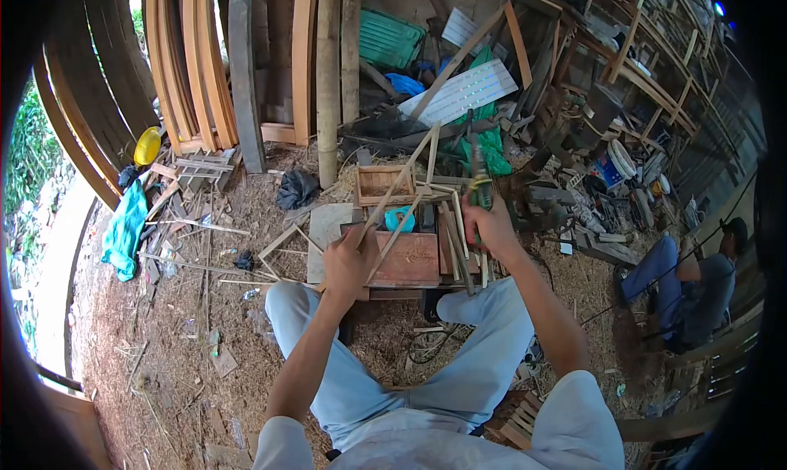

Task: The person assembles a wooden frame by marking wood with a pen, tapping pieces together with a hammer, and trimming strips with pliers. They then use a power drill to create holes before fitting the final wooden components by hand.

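Note:
My left hand (348,265) is closed around the lower end of a thin wooden strip (420,152), which slants up and to the right over the low workbench (406,261). In my right hand (492,224) is the green and yellow handle of what looks like a handsaw (480,193), its dark blade pointing away from me and somewhat blurred. Between the hands, a teal item (399,219) lies on the bench in front of a small wooden box (373,181). More thin strips lean and lie along the bench's right side.
Sawdust and scraps cover the ground (205,306). A bamboo post (328,84) and upright wooden frames (205,68) stand ahead to the left. Piled lumber and a white bucket (620,160) fill the right. Another person (697,289) sits at far right.

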A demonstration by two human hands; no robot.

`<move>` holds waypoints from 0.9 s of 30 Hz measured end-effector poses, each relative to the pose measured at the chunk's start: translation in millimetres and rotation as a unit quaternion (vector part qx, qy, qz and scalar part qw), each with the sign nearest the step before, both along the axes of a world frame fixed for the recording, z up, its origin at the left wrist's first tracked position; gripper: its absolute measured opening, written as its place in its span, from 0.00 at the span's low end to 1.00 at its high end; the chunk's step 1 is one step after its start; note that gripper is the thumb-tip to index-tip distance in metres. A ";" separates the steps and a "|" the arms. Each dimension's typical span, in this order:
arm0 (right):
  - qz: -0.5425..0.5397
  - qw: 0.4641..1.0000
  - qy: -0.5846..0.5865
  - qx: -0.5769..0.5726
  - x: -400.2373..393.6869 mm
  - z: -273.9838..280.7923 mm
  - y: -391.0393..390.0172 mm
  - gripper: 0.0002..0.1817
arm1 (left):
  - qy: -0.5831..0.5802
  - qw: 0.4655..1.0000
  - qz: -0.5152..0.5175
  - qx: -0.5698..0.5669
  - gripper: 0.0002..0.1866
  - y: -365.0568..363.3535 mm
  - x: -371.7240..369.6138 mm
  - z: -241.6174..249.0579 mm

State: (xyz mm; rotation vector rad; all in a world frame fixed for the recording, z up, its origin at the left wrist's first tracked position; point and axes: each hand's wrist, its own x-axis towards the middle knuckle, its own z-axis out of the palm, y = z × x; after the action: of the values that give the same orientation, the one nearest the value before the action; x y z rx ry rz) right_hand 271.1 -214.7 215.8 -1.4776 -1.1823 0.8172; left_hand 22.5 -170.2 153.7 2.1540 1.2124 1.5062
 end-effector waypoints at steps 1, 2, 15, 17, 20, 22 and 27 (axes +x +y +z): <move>-0.117 0.978 -0.155 0.075 2.0 -1.5 3.9 0.15 | -0.003 1.000 0.010 0.004 0.06 -0.3 -0.7 0.9; -0.134 0.966 -0.219 -0.036 8.5 -1.2 0.2 0.25 | -0.004 1.000 0.010 0.002 0.06 -0.3 -1.7 1.0; 0.053 0.907 -0.302 -0.289 2.0 -141.7 32.2 0.39 | 0.008 0.998 0.052 -0.028 0.06 -7.2 1.2 1.2; -0.072 0.928 -0.338 -0.137 -15.1 -170.3 32.6 0.39 | 0.002 0.998 0.054 -0.028 0.05 -7.4 2.2 1.0; -0.071 0.917 -0.367 -0.137 -37.1 -178.3 38.0 0.35 | 0.000 0.997 0.063 -0.034 0.07 -11.2 0.2 0.6; -0.097 0.904 -0.399 -0.117 -46.9 -170.0 37.2 0.32 | -0.015 0.996 0.071 -0.043 0.08 -11.6 1.0 4.3; -0.129 0.829 -0.542 0.056 -34.9 -149.6 64.8 0.14 | -0.028 0.993 0.094 -0.061 0.07 -10.5 -1.2 4.6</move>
State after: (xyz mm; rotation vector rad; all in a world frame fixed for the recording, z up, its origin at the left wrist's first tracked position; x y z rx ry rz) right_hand 236.2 -149.9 66.1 -1.9958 -1.7157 -0.3974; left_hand 21.3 -180.7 158.3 1.9537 1.4817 1.5108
